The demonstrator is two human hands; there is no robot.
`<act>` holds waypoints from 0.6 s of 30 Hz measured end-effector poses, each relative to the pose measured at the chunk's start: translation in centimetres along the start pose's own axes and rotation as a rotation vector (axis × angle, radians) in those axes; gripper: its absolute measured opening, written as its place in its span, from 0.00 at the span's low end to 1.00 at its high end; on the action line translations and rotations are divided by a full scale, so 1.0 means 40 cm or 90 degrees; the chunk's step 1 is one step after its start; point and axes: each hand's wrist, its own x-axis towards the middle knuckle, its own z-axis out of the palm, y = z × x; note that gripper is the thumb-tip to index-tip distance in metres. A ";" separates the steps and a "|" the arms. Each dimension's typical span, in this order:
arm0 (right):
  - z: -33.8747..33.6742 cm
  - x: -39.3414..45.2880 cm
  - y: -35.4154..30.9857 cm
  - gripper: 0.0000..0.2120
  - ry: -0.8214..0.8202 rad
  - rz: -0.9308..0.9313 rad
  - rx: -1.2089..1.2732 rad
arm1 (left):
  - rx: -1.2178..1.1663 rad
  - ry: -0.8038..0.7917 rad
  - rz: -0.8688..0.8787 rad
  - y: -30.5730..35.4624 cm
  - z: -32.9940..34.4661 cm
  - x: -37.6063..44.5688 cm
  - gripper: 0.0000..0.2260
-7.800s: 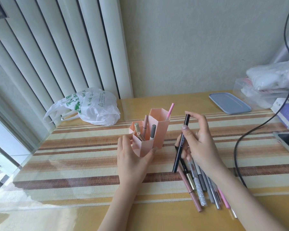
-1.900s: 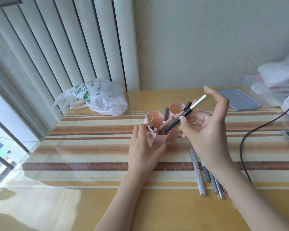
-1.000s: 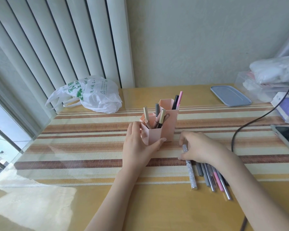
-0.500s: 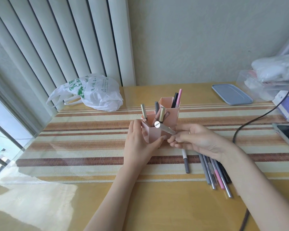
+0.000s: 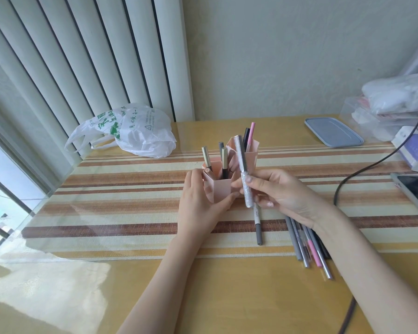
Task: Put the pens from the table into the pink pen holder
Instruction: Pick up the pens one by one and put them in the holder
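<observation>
The right hand (image 5: 279, 192), just right of the middle of the frame, is closed on a sparkly silver pen (image 5: 243, 173), holding it almost straight up right beside the pink pen holder (image 5: 221, 186), while the left hand (image 5: 200, 204) is wrapped around the holder's front cup to keep it steady on the surface (image 5: 130, 297). About six pens already stand in the holder, though some hide behind others, so I may be off. One gray pen (image 5: 258, 225) lies alone below the right hand, and a small bunch of pens (image 5: 308, 247) waits at the lower right, so the job looks about half done.
</observation>
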 end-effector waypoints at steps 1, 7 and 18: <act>0.001 0.000 -0.004 0.13 0.006 -0.011 0.029 | 0.002 0.001 0.000 -0.002 0.001 0.000 0.23; 0.016 -0.004 -0.031 0.30 0.059 -0.116 0.042 | 0.002 0.008 0.003 -0.001 0.001 0.001 0.24; 0.057 -0.002 -0.041 0.29 0.332 -0.400 -0.145 | 0.017 -0.001 0.009 -0.003 0.003 0.002 0.25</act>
